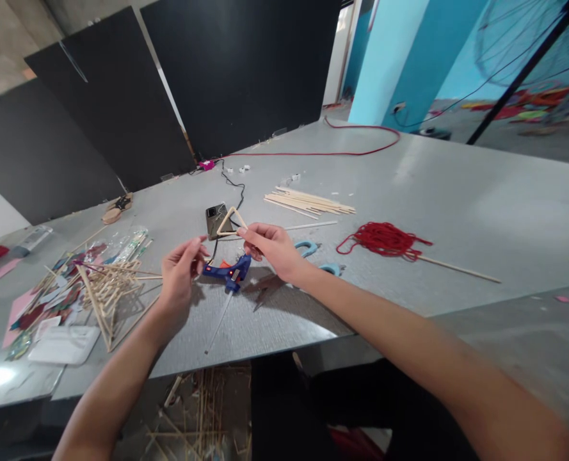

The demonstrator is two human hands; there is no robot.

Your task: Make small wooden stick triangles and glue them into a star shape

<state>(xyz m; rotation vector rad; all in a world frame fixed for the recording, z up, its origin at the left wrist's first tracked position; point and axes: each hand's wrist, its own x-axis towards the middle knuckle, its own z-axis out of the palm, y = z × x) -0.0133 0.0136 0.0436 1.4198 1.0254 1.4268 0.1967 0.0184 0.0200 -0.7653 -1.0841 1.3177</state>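
My right hand (272, 246) pinches one corner of a small triangle of thin wooden sticks (231, 232), held up above the table. To its left, my left hand (183, 264) has its thumb and fingertips drawn together, apart from the triangle; whatever may be between them is too small to make out. A blue glue gun (231, 272) lies on the table just below and between both hands, with a small red light on it. Behind the triangle is a dark phone (213, 219). Scissors with light blue handles (329, 267) lie partly hidden under my right wrist.
A bundle of wooden sticks (308, 202) lies beyond my right hand. Red yarn (384, 240) with a stick sits to the right. On the left are a pile of stick frames (114, 288), scraps and a white packet (63, 344). A red cable (308, 153) crosses the back.
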